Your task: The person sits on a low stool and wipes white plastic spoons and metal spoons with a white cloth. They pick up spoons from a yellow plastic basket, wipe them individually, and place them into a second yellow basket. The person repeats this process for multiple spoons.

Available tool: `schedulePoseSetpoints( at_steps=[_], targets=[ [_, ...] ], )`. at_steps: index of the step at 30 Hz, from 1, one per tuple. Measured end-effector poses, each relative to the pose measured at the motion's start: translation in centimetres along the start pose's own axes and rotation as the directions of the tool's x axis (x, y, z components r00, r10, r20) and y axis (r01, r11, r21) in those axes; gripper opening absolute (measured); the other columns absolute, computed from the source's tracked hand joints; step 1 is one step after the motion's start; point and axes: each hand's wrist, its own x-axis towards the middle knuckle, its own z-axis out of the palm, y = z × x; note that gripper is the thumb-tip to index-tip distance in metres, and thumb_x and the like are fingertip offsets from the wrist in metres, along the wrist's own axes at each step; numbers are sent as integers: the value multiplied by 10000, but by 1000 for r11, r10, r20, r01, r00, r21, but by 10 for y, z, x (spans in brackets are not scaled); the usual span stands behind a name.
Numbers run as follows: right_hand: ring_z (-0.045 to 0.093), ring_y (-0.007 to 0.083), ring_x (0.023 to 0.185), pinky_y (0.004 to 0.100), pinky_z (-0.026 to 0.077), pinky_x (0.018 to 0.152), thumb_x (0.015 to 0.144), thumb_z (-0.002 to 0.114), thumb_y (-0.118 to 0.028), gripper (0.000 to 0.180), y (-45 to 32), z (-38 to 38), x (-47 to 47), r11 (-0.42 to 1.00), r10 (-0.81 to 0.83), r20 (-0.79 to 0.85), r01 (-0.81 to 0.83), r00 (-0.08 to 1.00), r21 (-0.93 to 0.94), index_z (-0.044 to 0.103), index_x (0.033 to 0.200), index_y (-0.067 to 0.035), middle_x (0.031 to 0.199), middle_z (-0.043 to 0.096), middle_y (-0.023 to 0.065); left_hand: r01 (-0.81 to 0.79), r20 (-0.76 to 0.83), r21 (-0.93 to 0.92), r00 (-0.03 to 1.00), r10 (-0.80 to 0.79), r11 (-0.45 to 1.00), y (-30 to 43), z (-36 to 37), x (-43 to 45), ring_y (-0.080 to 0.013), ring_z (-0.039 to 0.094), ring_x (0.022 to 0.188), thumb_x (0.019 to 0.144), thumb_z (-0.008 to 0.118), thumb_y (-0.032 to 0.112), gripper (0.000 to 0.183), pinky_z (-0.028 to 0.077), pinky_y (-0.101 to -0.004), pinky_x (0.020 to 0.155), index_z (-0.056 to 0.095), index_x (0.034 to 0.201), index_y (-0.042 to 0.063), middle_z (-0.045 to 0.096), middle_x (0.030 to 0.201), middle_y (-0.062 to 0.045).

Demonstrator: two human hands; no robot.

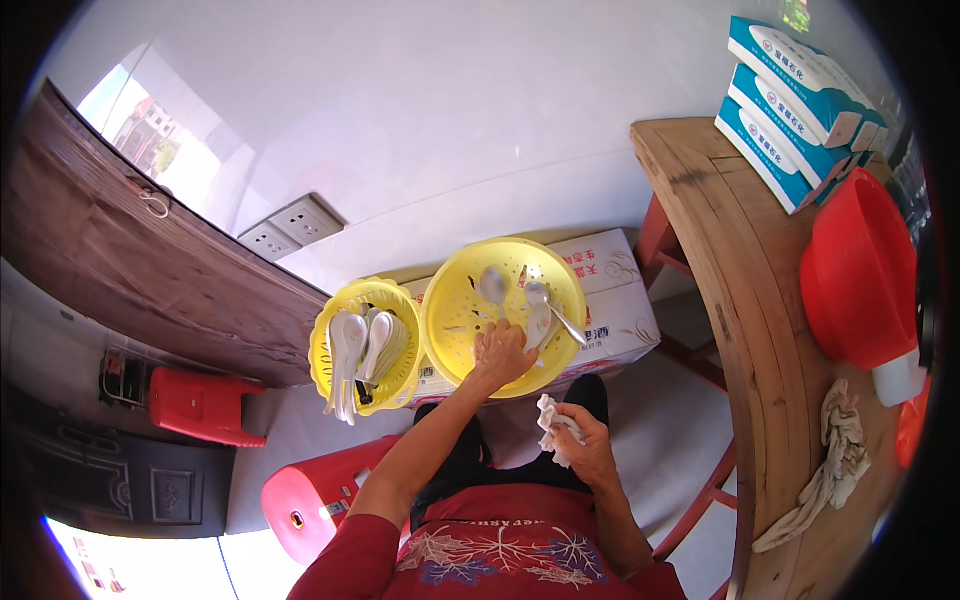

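My left hand [501, 351] reaches into a large yellow perforated plastic basin [450, 367]. Its fingers meet the handle end of a metal spoon [493, 285]; whether they grip it is hidden. Beside that hand lie white ceramic soup spoons [541, 326] and another metal spoon [559, 311], its handle pointing at the rim. Nearer my body, my right hand [589, 446] is closed around a crumpled white cloth or tissue [549, 427]; a smooth white piece shows within the grip. Left of the basin, a smaller yellow slotted basket [409, 360] holds stacked white soup spoons [349, 345].
The basin rests on a printed cardboard carton [619, 300] by the wall. At right, a wooden table [712, 247] bears tissue boxes [787, 112], a red plastic basin [855, 277] and a rumpled cloth [832, 457]. Red stools [195, 405] and a pink-red cylinder [315, 495] stand at left.
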Motion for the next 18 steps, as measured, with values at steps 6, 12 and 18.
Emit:
schedulePoseSetpoints(
  at_steps=[6, 12, 18],
  targets=[
    [580, 97, 781, 235, 482, 687, 826, 593, -42, 220, -3, 0, -4, 1000, 7, -10, -7, 1000, -10, 586, 1037, 19, 932, 597, 63, 94, 28, -11, 995, -93, 996, -12, 12, 3, -393, 552, 868, 805, 547, 218, 258, 448, -498, 730, 558, 940, -1, 583, 920, -206],
    [585, 99, 750, 233, 473, 650, 823, 578, -35, 250, -4, 2, 4, 986, -124, -33, 119, 992, -112, 579, 1067, 19, 892, 605, 62, 103, 60, -750, 994, -87, 653, -36, -10, -2, -201, 510, 651, 905, 490, 208, 272, 438, -368, 570, 430, 1108, 37, 536, 785, -98],
    [585, 189, 832, 292, 473, 707, 762, 611, -5, 269, -73, 36, 30, 671, -650, -18, 563, 760, -483, 629, 1030, -12, 978, 589, 115, 274, 273, -958, 962, 25, -89, 3, -69, -70, -35, 432, 616, 926, 498, 226, 213, 362, -191, 510, 492, 1119, 136, 484, 770, 31]
  ],
)
